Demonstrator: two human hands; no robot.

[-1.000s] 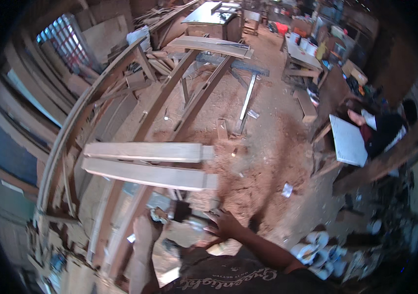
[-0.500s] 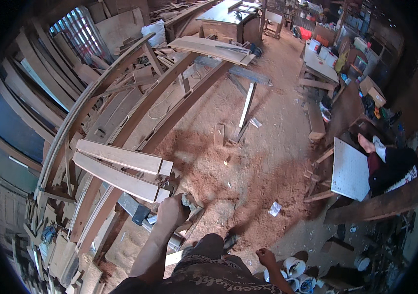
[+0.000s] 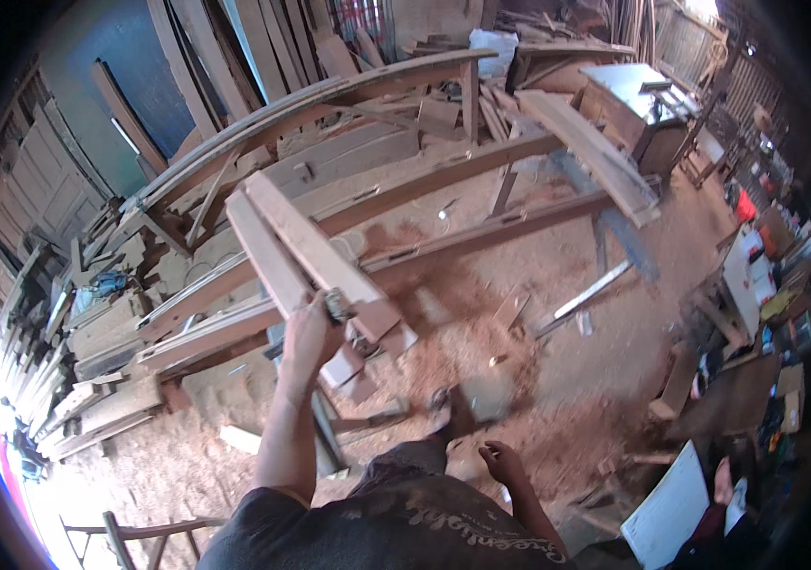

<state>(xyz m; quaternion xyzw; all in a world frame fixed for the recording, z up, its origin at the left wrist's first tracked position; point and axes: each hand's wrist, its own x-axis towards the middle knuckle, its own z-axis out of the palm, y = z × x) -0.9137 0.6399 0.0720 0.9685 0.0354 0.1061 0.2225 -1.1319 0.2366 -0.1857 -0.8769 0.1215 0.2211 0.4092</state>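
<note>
My left hand (image 3: 303, 334) is closed around a grey crumpled wad (image 3: 337, 306), too small to name more exactly. It is over the nearer of two pale tenoned planks, beside their near ends. The nearer plank (image 3: 268, 252) and the farther plank (image 3: 315, 249) lie side by side across two long wooden beams, the farther beam (image 3: 443, 187) and the nearer beam (image 3: 491, 230). Low on my right side, my right hand (image 3: 500, 463) hangs with its fingers loosely bent and apart. Nothing shows in it.
Sawdust covers the floor (image 3: 538, 380). Wide boards (image 3: 586, 142) bridge the beams' far end. Scrap wood (image 3: 102, 408) is heaped at left. A person's bare foot (image 3: 724, 480) shows beside a white panel (image 3: 671, 508) at lower right. A cluttered bench (image 3: 743, 275) stands at right.
The view has turned left, so the beams now run more crosswise. My left hand, still holding the wad, has moved from beyond the planks' near ends onto the nearer plank. My right hand's fingers have loosened.
</note>
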